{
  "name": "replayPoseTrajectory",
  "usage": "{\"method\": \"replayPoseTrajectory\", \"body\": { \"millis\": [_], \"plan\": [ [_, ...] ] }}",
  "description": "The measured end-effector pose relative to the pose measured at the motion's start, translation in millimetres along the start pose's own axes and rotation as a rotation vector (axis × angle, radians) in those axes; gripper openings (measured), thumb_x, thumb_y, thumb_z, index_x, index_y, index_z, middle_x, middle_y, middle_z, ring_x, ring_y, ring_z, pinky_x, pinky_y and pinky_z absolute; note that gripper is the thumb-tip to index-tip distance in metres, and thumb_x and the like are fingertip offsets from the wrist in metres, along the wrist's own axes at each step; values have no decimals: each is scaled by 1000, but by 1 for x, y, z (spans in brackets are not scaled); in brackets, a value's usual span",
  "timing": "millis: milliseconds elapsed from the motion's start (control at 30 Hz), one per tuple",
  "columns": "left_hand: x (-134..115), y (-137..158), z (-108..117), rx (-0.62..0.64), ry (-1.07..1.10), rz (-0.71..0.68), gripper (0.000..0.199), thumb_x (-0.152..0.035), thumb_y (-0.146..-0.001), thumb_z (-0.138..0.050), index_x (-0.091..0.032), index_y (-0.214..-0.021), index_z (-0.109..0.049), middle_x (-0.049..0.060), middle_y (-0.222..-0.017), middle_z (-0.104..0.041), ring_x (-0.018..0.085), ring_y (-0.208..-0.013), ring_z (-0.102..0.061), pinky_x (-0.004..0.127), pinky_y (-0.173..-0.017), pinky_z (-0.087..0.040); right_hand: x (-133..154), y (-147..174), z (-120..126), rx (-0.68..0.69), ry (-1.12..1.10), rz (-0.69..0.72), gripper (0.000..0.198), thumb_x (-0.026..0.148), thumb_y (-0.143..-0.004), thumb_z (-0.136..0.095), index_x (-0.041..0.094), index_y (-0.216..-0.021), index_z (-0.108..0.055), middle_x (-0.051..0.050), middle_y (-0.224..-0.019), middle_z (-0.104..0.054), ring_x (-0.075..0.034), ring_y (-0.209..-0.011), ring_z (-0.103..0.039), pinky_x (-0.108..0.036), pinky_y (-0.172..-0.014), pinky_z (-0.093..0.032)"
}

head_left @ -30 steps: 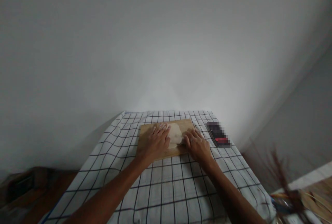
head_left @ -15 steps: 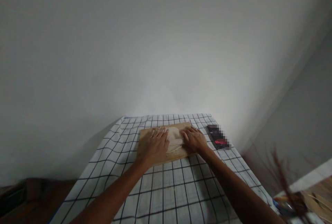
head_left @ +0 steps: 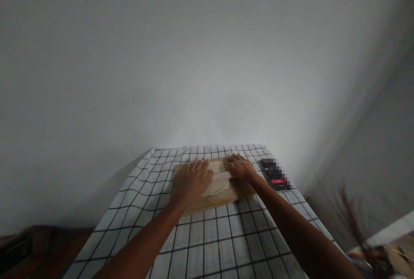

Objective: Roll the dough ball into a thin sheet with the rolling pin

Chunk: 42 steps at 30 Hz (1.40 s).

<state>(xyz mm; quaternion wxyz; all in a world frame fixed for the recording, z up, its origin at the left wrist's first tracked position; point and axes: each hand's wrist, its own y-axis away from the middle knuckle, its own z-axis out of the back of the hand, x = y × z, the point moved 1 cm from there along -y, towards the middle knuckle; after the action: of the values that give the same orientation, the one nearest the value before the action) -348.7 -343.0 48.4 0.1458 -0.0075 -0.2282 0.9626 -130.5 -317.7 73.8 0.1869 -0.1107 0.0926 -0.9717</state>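
Observation:
A pale rolling pin (head_left: 224,176) lies across a thin sheet of dough (head_left: 216,187) on a wooden board (head_left: 207,204). My left hand (head_left: 196,177) rests flat over the pin's left end, its fingers stretched towards the far edge of the board. Over the right end lies my right hand (head_left: 239,167), palm down with fingers extended. Only the middle of the pin shows; both ends are hidden beneath my hands. Dough is visible on the near and far sides of the pin.
A white tablecloth (head_left: 202,249) with black grid lines covers the table, which stands against a pale wall (head_left: 207,76). A dark phone-like device (head_left: 274,175), partly pixelated, lies right of the board. Blurred reddish stalks (head_left: 351,210) stand beyond the table's right edge.
Both hands have moved forward over the board, away from me, with the rolling pin. More dough shows on the near side of the pin. The view has shifted slightly.

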Motion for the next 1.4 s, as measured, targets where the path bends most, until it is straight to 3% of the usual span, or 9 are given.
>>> {"method": "replayPoseTrajectory", "body": {
  "millis": [100, 200, 367, 467, 667, 833, 1033, 1200, 1400],
  "plan": [
    [-6, 10, 10, -10, 39, -99, 45, -26, -99, -36, -16, -139, -53, 11, -147, -52, 29, -141, -39, 51, -116, -27, 6, 30, -2, -28, 13, -7, 37, 32, -102, -33, 25, -128, -59, -7, -145, -53, -25, -139, -40, -44, -109, -38],
    [-9, 19, 21, 25, 79, -99, 46, -26, -99, -36, -17, -141, -52, 10, -148, -51, 28, -140, -40, 51, -117, -29, 19, 61, -3, -55, 12, -18, 40, 34, -105, -27, 27, -125, -61, -5, -143, -55, -23, -137, -43, -44, -112, -36],
    [-9, 57, 38, 24, 149, -197, 51, -26, -99, -33, -21, -149, -43, 6, -152, -45, 26, -141, -40, 50, -119, -30, 37, 105, -12, -162, -29, -53, 45, 40, -105, -26, 29, -142, -49, -3, -151, -48, -22, -141, -39, -47, -117, -30],
    [-8, 77, 42, -16, 163, -213, 53, -28, -100, -33, -25, -153, -36, 3, -155, -40, 25, -143, -37, 50, -120, -28, 37, 111, -16, -154, -27, -22, 50, 44, -104, -27, 26, -149, -40, -5, -156, -39, -24, -146, -31, -50, -119, -24],
    [-7, 52, 35, 16, 110, -141, 48, -29, -99, -36, -18, -144, -49, 9, -151, -46, 28, -142, -38, 51, -119, -29, 22, 54, -6, -129, 13, 36, 47, 47, -104, -27, 26, -136, -55, -7, -156, -40, -26, -147, -27, -50, -117, -23],
    [13, 10, 15, 22, -14, -18, 42, -31, -100, -38, -19, -136, -56, 12, -144, -55, 33, -138, -43, 56, -113, -33, 14, -19, -4, -34, 0, 4, 48, 45, -105, -25, 24, -118, -66, -9, -131, -64, -23, -130, -50, -42, -107, -38],
    [42, -22, -3, 77, -49, -46, 37, -24, -97, -44, -24, -130, -60, 12, -142, -56, 33, -134, -46, 55, -108, -38, 10, -76, -12, -6, -6, -12, 42, 46, -104, -35, 21, -111, -68, -9, -116, -69, -22, -114, -61, -40, -97, -47],
    [46, -33, -9, 91, -42, 91, 40, -34, -100, -37, -16, -127, -60, 18, -133, -61, 37, -128, -51, 57, -99, -43, 4, -85, -21, 28, -10, -32, 33, 38, -96, -60, 18, -123, -60, -8, -125, -61, -22, -106, -63, -44, -91, -53],
    [31, -14, -10, 76, -17, 78, 43, -35, -97, -41, -17, -134, -55, 14, -142, -55, 33, -135, -46, 52, -109, -37, -4, -48, -20, 22, -9, -55, 27, 32, -102, -46, 19, -119, -62, -10, -128, -61, -24, -119, -57, -43, -95, -50]
  ]
}}
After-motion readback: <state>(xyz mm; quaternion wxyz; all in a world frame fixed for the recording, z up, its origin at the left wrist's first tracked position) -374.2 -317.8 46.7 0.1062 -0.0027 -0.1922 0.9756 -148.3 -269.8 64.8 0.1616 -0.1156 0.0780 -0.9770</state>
